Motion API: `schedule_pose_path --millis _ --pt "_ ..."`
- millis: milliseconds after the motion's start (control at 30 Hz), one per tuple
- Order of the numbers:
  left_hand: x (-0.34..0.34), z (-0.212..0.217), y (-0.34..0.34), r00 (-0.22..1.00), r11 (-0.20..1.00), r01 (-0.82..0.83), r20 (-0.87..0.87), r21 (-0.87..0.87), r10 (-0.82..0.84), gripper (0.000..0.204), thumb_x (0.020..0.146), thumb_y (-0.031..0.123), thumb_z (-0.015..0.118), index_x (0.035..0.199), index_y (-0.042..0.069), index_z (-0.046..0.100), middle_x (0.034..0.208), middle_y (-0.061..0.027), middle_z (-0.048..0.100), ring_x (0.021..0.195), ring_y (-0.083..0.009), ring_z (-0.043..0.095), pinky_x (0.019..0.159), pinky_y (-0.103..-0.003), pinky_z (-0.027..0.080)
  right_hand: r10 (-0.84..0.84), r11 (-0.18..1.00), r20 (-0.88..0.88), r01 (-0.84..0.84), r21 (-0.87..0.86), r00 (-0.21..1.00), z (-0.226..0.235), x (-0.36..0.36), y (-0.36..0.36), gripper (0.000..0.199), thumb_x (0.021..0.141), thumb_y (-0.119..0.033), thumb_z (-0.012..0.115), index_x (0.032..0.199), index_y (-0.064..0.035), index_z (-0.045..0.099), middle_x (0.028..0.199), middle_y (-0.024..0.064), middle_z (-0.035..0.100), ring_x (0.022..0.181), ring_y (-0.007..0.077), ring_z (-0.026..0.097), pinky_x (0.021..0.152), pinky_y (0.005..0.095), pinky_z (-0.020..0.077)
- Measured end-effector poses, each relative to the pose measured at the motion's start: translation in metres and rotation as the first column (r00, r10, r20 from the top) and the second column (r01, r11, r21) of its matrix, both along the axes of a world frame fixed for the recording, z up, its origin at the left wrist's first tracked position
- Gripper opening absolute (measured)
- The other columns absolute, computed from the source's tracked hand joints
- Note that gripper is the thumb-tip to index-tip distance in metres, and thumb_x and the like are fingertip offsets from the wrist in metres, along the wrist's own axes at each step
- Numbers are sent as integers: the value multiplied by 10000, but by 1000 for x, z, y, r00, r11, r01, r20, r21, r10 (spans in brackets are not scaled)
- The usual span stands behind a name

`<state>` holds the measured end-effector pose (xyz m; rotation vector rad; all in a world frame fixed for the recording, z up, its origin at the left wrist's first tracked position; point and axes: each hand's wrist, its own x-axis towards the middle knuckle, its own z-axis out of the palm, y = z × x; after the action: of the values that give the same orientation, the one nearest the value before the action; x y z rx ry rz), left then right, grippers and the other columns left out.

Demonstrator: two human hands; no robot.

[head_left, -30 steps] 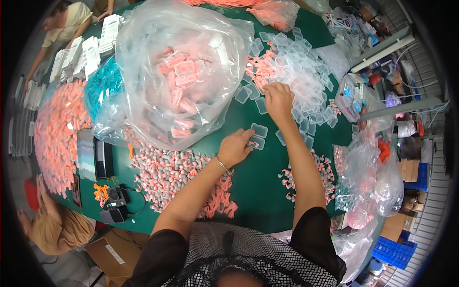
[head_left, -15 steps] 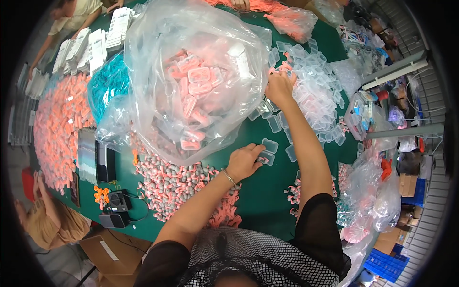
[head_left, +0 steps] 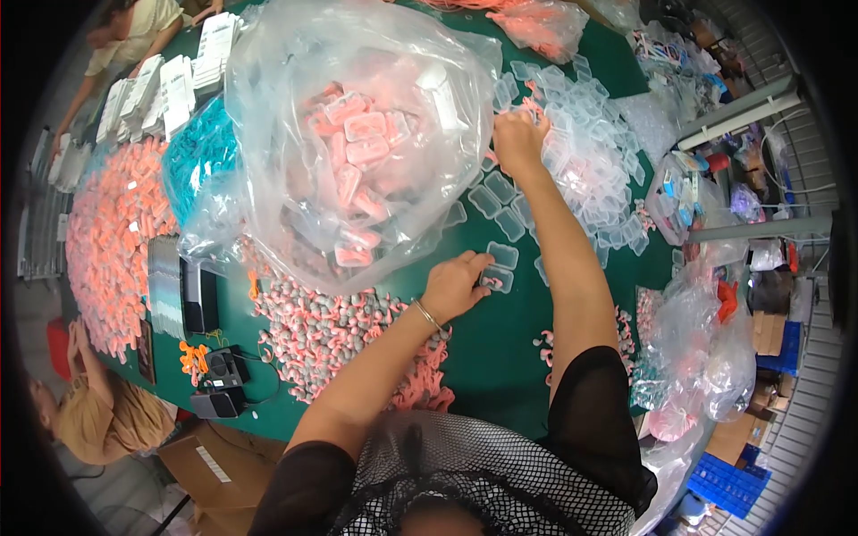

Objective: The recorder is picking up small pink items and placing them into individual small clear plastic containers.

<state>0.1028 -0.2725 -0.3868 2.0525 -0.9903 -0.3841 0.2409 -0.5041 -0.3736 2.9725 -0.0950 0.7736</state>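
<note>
Head view: the left hand point(head_left: 456, 284) rests on the green tabletop point(head_left: 500, 357), fingers curled onto a small clear plastic case point(head_left: 497, 280) beside another. The right hand point(head_left: 518, 141) has stretched farther out than a second ago and now pinches into the heap of clear cases point(head_left: 590, 170), apparently picking one; its grip is hidden. Just left bulges the big clear bag of pink packed cases point(head_left: 357, 152); pink-and-grey earpieces point(head_left: 331, 330) litter the tabletop near the left forearm.
</note>
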Motion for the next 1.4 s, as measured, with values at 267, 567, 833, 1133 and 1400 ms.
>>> schedule_pose_path --millis 267,567,833,1133,1400 --pt "6 -1 8 999 1000 -25 -23 7 25 497 671 169 794 1118 138 580 886 -56 609 819 -256 633 704 -374 498 243 861 -15 -209 463 970 32 -178 50 74 815 -147 661 887 -130 654 855 17 649 873 233 588 895 447 331" --pt "2 0 1 998 1000 -26 -49 12 27 498 657 156 798 1109 117 592 895 -59 616 820 -252 626 722 -368 498 214 884 -24 -183 429 977 2 -235 71 114 766 -132 703 871 -119 659 905 2 621 918 217 567 891 433 340" --pt "1 2 4 998 1000 -21 -58 15 22 506 655 149 803 1106 110 576 902 -66 623 844 -274 626 726 -385 497 58 935 -178 9 355 982 2 -214 53 323 767 -121 696 1081 -128 622 1020 31 598 1008 252 543 847 417 354" --pt "2 -1 6 998 1000 -16 -60 11 16 796 656 162 814 1328 159 388 818 -42 632 773 -279 641 674 -393 499 180 860 -154 -79 504 972 -9 -205 51 318 722 -13 693 1026 -59 614 1015 128 591 953 341 571 801 422 462" --pt "1 -4 2 999 1000 12 51 -27 -11 787 706 166 781 1379 172 373 991 -79 630 868 -294 646 710 -404 515 226 704 -124 -74 706 966 1 -219 52 314 754 -4 675 1060 -25 605 1017 152 570 954 347 581 821 403 482"
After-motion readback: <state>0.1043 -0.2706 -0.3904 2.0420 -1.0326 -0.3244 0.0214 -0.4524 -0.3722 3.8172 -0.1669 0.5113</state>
